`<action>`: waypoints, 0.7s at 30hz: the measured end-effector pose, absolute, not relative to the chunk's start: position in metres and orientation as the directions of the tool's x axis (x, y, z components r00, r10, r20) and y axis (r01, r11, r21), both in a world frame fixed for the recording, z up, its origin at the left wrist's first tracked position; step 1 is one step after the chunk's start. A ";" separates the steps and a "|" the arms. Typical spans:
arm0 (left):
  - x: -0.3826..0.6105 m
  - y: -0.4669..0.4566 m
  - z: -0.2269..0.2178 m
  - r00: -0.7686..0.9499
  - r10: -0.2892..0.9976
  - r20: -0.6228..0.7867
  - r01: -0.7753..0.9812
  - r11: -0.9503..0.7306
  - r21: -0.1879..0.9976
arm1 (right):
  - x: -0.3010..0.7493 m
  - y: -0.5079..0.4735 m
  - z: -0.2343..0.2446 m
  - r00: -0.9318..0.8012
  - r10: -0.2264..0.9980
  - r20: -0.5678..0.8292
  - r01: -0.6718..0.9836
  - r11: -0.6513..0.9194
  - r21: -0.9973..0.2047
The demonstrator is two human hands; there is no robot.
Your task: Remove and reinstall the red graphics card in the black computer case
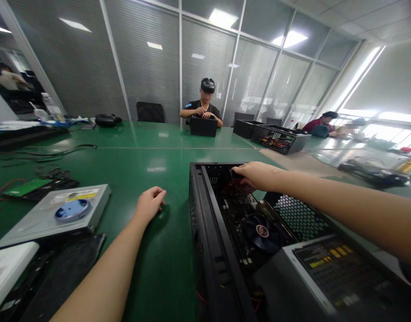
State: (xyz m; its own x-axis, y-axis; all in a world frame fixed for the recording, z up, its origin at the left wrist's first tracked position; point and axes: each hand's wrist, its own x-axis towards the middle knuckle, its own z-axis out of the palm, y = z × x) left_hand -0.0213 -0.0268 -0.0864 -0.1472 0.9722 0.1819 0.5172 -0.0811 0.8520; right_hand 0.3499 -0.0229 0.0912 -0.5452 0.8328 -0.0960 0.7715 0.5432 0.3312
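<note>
An open black computer case (pixel 213 232) lies on its side in front of me, to the right. My right hand (pixel 259 175) reaches over its far end, fingers bent down inside around a dark reddish expansion card (pixel 237 188); the card is blurred and partly hidden. Nearer to me inside are the motherboard (pixel 237 223), a round black cooling fan (pixel 263 231) and a power supply (pixel 336 268) with a yellow-printed label. Left of the case, my left hand (pixel 150 203) rests on the green table (pixel 168 250) with its fingers curled in. What it holds, if anything, is hidden.
At left are a silver optical drive (pixel 54 203) with a blue round dish (pixel 73 210) on it, a green circuit board (pixel 31 188) and a white casing (pixel 10 273). A co-worker (pixel 205 105) sits across behind a black box (pixel 203 126). More open cases (pixel 272 136) stand beyond.
</note>
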 end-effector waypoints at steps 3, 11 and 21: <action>-0.022 -0.025 -0.088 -0.153 0.972 0.179 0.524 -0.074 0.849 | 0.347 -0.018 0.090 -0.539 0.835 -0.114 0.752 0.538 0.382; -0.021 -0.024 -0.088 -0.151 0.974 0.171 0.530 -0.066 0.845 | 0.318 -0.059 0.076 -0.767 0.636 -0.088 0.508 0.684 0.524; -0.022 -0.023 -0.089 -0.146 0.976 0.160 0.535 -0.058 0.843 | 0.315 -0.043 0.116 -0.723 0.677 -0.136 0.548 0.682 0.485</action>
State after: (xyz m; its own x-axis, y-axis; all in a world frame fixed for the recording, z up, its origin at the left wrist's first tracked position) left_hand -0.0224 -0.0234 -0.0892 -0.1460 0.9762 0.1601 0.5354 -0.0581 0.8426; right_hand 0.3154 -0.0425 0.1156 -0.7229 0.6774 -0.1364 0.5477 0.6821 0.4846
